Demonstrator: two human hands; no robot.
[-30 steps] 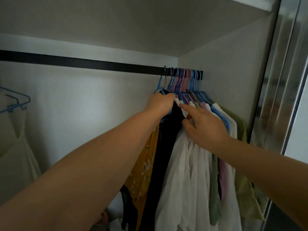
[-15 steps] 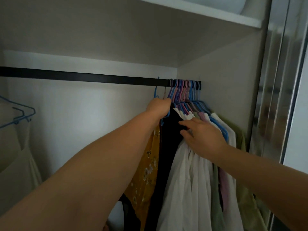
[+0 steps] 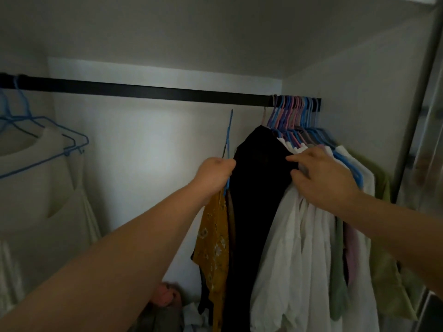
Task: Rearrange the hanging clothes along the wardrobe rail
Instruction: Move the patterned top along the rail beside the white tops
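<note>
The left hand is clamped on a blue wire hanger carrying a mustard floral garment, its hook below the black wardrobe rail; the right hand, fingers loosely spread, presses white shirts beside a black garment.

1. Home bedroom wardrobe, inside view.
2. Black rail w/ packed plastic hangers, everyday clothes.
3. Sliding door frame at right; laundry pile on floor.

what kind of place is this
Most likely the inside of a built-in wardrobe at home: a black rail spans white walls, clothes on coloured hangers bunch at its right end, and a mirrored sliding door edges the right side.
</note>
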